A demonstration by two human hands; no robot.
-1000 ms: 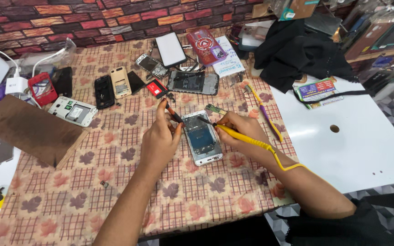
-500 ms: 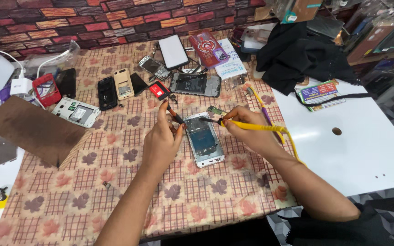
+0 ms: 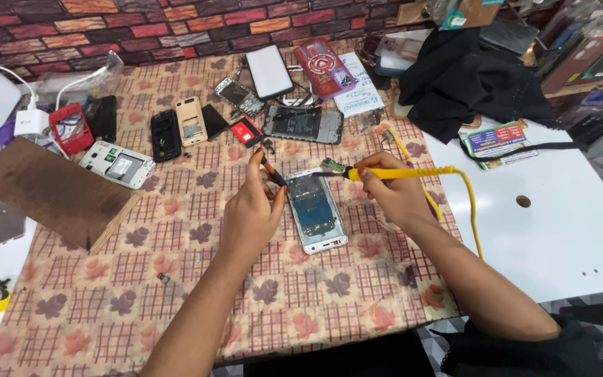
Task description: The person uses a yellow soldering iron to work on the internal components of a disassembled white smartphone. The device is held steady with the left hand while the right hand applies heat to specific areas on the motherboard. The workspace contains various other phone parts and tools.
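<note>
Head view | opened phone (image 3: pixel 315 209) lies mid-table (image 3: pixel 176 293) between both hands, long axis running away from the person | left hand (image 3: pixel 251 213) pinches dark tweezers (image 3: pixel 271 171) at its upper-left corner | right hand (image 3: pixel 393 192) grips yellow soldering iron (image 3: pixel 392 172), tip toward upper edge | both hands about equally near.

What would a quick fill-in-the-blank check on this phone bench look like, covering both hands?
1. The right hand holds a soldering iron with a ____ handle and cord.
2. The left hand holds a thin tool over the opened ____.
3. The brown board lies to the ____ of the left hand.
4. The wall behind the table shows a ____ pattern.

Missing words: yellow; phone; left; brick
</note>
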